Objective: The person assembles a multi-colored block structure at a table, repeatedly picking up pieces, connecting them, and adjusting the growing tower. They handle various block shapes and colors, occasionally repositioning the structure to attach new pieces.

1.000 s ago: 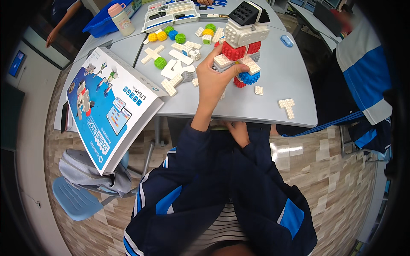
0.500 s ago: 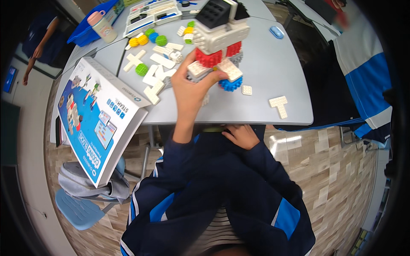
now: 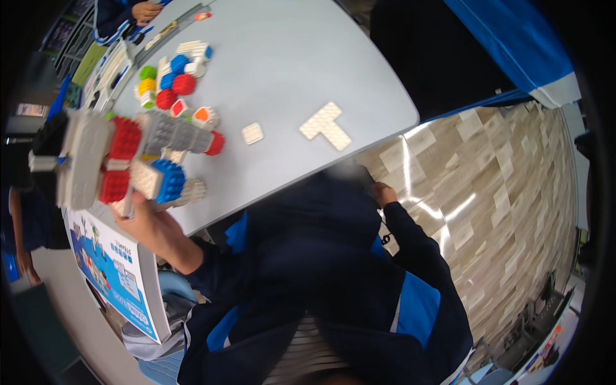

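Note:
My left hand (image 3: 154, 224) is closed round the lower part of a block figure (image 3: 170, 181) built from black, white, red, grey and blue studded blocks. The figure tilts over at the table's left side, its black top pointing left. Near it on the table lie a small white square block (image 3: 253, 133) and a white T-shaped block (image 3: 326, 126). My right hand (image 3: 385, 194) is down past the table's front edge beside my body; its fingers are mostly hidden against dark cloth.
Coloured blocks (image 3: 183, 84) cluster beyond the figure on the grey table (image 3: 282, 70). A white and blue box (image 3: 122, 269) leans at the lower left, by a light blue chair (image 3: 173, 282). Another person's hand (image 3: 146, 11) is at the far left, near a white parts tray (image 3: 115, 70).
The view has swung to the right. My left hand has tipped the block figure from upright onto its side. My right hand has left my lap and moved to the right.

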{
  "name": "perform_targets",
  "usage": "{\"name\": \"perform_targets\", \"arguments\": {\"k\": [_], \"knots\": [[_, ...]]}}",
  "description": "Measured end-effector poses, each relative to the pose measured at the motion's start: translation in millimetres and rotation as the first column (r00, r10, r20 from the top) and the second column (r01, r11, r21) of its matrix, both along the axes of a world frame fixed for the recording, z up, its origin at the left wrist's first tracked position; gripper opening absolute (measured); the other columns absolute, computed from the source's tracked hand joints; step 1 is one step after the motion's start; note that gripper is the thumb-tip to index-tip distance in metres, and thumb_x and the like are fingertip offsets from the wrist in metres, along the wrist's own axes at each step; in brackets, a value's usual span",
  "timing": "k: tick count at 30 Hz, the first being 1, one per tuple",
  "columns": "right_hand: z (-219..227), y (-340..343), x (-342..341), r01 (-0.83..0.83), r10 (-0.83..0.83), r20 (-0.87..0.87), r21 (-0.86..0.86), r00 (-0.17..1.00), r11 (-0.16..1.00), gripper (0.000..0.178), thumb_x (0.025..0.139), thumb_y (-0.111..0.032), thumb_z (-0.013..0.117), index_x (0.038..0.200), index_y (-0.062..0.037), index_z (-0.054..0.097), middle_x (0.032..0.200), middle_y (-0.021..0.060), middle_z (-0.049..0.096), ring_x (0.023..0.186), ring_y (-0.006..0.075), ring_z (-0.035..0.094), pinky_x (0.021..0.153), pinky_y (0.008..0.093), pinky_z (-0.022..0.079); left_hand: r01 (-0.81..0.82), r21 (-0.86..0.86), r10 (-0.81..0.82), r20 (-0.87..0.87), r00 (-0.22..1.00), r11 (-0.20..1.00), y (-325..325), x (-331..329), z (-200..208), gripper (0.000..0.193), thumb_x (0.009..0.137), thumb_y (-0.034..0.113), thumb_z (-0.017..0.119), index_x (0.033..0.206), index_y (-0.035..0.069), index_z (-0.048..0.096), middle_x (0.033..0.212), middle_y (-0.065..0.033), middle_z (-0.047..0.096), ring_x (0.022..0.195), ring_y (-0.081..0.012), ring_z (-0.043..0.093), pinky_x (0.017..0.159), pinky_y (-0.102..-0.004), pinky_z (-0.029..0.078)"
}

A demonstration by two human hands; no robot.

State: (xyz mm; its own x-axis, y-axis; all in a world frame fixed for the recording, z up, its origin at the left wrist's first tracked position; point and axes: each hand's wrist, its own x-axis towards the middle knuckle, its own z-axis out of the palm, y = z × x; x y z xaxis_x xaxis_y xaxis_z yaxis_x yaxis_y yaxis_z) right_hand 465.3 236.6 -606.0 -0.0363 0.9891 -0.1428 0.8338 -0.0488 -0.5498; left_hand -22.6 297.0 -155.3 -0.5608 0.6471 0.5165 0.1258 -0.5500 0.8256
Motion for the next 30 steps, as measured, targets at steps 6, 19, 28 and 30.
{"name": "perform_targets", "arguments": {"k": [6, 19, 28, 30], "knots": [[-66, -12, -43, -0.239, 0.247, 0.01, -0.213, 0.969, 0.947, 0.015, 0.087, -0.02, 0.064, 0.097, -0.0085, 0.067, 0.092, 0.0145, 0.07, 0.086, 0.0327, 0.069, 0.075, 0.0448, 0.054, -0.01, -0.037, 0.007, -0.093, 0.996, 0.999, 2, -3, 4, 0.072, 0.084, 0.032, 0.082, 0.135, -0.005, 0.048, 0.124, -0.0159, 0.062, 0.107, -0.0244, 0.067, 0.091, -0.0364, 0.055], [-102, 118, 73, -0.501, 0.47, -0.241, -0.651, 0.849, 0.571, 0.017, 0.086, -0.026, 0.064, 0.088, -0.0097, 0.063, 0.085, 0.0106, 0.065, 0.082, 0.0298, 0.065, 0.072, 0.0416, 0.051, -0.039, -0.015, 0.039, -0.006, 0.999, 0.999, -13, 43, 16, 0.072, 0.069, 0.025, 0.094, 0.126, -0.001, 0.058, 0.113, -0.0063, 0.068, 0.1, -0.0154, 0.066, 0.092, -0.0309, 0.05], [-86, 178, 217, -0.237, -0.496, 0.022, -0.86, 0.868, -0.452, 0.021, 0.084, -0.031, 0.065, 0.081, -0.0106, 0.06, 0.08, 0.0079, 0.062, 0.079, 0.0277, 0.062, 0.07, 0.0393, 0.049, -0.017, -0.02, 0.018, 0.045, 0.999, 1.0, -5, 42, 25, 0.074, 0.071, 0.027, 0.093, 0.129, -0.001, 0.055, 0.119, -0.0082, 0.067, 0.105, -0.0165, 0.066, 0.096, -0.032, 0.049], [-87, 176, 235, -0.238, -0.506, 0.073, -0.818, 0.86, -0.523, 0.022, 0.084, -0.032, 0.065, 0.08, -0.0108, 0.06, 0.079, 0.0073, 0.061, 0.079, 0.0273, 0.061, 0.07, 0.0388, 0.049, -0.029, -0.014, 0.029, 0.023, 0.999, 0.999, -4, 43, 23, 0.075, 0.073, 0.03, 0.091, 0.13, -0.001, 0.054, 0.121, -0.0091, 0.066, 0.108, -0.0173, 0.065, 0.097, -0.0327, 0.05]]}}
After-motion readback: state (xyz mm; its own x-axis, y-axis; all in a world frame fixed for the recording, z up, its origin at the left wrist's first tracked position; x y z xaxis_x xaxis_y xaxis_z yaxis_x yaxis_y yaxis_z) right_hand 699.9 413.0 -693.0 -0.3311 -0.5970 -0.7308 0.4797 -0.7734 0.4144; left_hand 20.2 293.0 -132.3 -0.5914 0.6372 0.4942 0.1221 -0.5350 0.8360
